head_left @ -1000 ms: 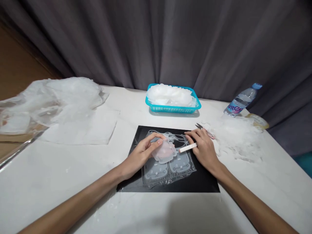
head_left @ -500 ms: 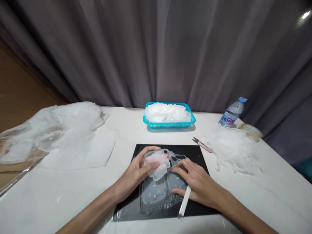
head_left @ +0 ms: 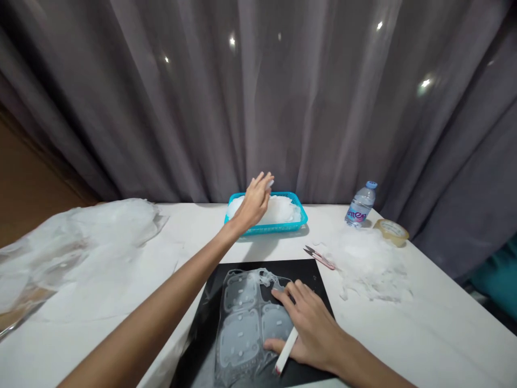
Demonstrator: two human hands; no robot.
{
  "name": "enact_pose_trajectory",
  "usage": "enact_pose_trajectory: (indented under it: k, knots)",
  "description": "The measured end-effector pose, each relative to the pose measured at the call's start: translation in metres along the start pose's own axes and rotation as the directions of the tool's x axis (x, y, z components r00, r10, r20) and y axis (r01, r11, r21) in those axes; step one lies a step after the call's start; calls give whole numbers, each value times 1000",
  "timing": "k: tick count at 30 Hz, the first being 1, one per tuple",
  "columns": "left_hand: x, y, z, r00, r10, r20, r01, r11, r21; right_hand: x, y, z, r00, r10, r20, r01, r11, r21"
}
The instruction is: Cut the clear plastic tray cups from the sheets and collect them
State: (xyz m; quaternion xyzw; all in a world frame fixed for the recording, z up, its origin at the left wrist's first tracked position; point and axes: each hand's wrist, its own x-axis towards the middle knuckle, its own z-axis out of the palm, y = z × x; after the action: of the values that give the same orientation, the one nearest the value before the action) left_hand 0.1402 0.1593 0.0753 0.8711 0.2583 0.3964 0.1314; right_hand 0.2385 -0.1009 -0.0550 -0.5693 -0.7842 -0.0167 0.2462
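My left hand (head_left: 256,198) reaches out over the blue basket (head_left: 264,230), its back towards me. A small bit of a clear, whitish plastic piece (head_left: 270,184) shows at its fingertips; the rest is hidden behind the hand. White, thin pieces (head_left: 285,210) are heaped in the basket. My right hand (head_left: 311,328) rests on a translucent molded plastic sheet (head_left: 240,337) with rounded panels, thumb and fingers touching it. Tucked in that hand is a flat white stick (head_left: 286,353) with a reddish mark at its lower end. Under the sheet lies a black mat (head_left: 202,323).
Small pink-handled thread snips (head_left: 321,258) lie right of the mat, beside a pile of translucent scraps (head_left: 371,264). Behind are a water bottle (head_left: 361,205) and a tape roll (head_left: 391,231). Clear plastic bags (head_left: 109,231) spread over the left side.
My left hand has left the sheet and moved forward to the basket with the plastic piece. My right hand stays on the sheet with the white stick. The view has tilted up.
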Motion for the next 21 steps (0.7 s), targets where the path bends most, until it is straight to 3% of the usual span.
enact_pose_trajectory:
  k: [2, 5, 8, 10, 13, 15, 18, 21]
  knots:
    - [9, -9, 11, 995, 11, 96, -13, 1000, 19, 0, 1, 1, 1000, 8, -3, -8, 1000, 8]
    - [-10, -7, 8, 991, 12, 137, -19, 999, 51, 0, 2, 2, 1000, 12, -13, -12, 1000, 8]
    - [-61, 11, -17, 989, 4, 145, -13, 998, 67, -1, 2, 4, 1000, 12, -16, -12, 1000, -7]
    - [-106, 26, -39, 973, -4, 232, -11, 998, 63, -2, 3, 5, 998, 27, -48, -29, 999, -34]
    - [-172, 41, -66, 885, -53, 463, 50, 999, 20, -3, 4, 0, 993, 46, -112, -55, 995, -81]
    - [-205, 44, -75, 838, -77, 540, 87, 996, 7, -2, 6, -10, 993, 34, -116, -44, 996, -83]
    - [-229, 42, -75, 811, -111, 575, 124, 992, 17, 4, 8, -33, 997, -2, -80, 4, 999, 33]
    - [-230, 39, -69, 804, -104, 585, 120, 993, 11, 10, 7, -53, 991, 27, -132, 10, 964, 267]
